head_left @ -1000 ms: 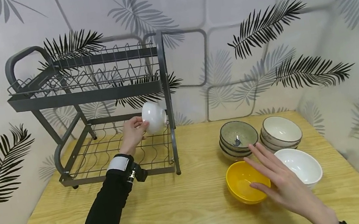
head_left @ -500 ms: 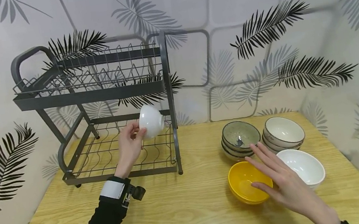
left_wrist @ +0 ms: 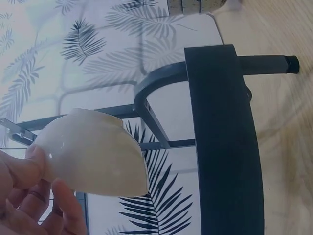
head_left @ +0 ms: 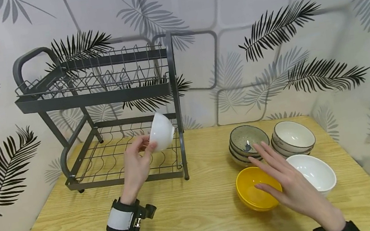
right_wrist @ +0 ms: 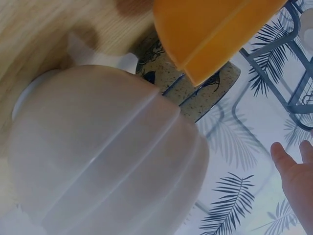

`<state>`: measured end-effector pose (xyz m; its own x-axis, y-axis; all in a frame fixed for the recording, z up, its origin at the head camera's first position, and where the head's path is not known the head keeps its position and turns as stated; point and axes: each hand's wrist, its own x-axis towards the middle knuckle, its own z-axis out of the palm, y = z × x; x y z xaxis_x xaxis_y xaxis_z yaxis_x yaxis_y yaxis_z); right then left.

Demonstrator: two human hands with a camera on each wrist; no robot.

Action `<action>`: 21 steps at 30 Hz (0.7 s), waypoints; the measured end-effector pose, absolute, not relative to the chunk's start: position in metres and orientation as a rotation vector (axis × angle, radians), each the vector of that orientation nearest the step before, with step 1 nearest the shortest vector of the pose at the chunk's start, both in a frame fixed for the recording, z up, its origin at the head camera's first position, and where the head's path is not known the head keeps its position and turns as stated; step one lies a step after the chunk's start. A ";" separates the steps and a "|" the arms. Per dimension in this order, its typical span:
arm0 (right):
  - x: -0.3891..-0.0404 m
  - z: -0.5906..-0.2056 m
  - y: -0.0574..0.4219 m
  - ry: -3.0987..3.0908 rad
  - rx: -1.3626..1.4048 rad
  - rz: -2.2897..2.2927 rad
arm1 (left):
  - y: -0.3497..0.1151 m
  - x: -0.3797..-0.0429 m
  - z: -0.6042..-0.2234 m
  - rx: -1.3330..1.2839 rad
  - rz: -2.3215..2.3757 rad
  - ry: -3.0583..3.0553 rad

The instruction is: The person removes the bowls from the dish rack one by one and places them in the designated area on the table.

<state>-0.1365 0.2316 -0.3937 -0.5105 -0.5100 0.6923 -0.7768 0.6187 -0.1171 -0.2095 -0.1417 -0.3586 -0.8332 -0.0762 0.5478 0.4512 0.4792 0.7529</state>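
A small white bowl (head_left: 161, 131), tipped on its side, is held by its rim in my left hand (head_left: 136, 161). The bowl is between the two tiers of the dark dish rack (head_left: 95, 99), above the lower wire shelf near the right post. Seen from the left wrist, thumb and fingers pinch the edge of the bowl (left_wrist: 93, 154). My right hand (head_left: 290, 185) hovers with fingers spread and holds nothing. It is above the yellow bowl (head_left: 254, 192) and partly hides the stacked white bowls (head_left: 313, 172); in the right wrist view these white bowls (right_wrist: 107, 156) loom large.
Behind the yellow bowl stands a stack of speckled grey-green bowls (head_left: 248, 140). Cream bowls with dark rims (head_left: 293, 135) are stacked beside it. All rest on the wooden table (head_left: 184, 217), against a leaf-patterned wall (head_left: 184, 6).
My left hand has drawn a little toward me and down with the white bowl, whose tilt has shifted. The right hand has barely moved. The whole view has shifted slightly.
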 end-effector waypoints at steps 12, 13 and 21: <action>-0.147 -0.383 0.209 -2.162 1.063 0.623 | -0.118 -0.184 -0.364 -0.510 -1.052 -2.120; -0.147 -0.381 0.206 -2.158 1.068 0.624 | -0.116 -0.182 -0.364 -0.533 -1.013 -2.111; -0.156 -0.367 0.174 -2.046 1.145 0.647 | -0.098 -0.168 -0.368 -0.721 -0.697 -2.129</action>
<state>-0.1558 0.1742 -0.3674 -0.3688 -0.5229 0.7684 -0.8697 0.4860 -0.0867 -0.1683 -0.0979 -0.3676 -0.5453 0.2627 0.7960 0.6824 0.6907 0.2395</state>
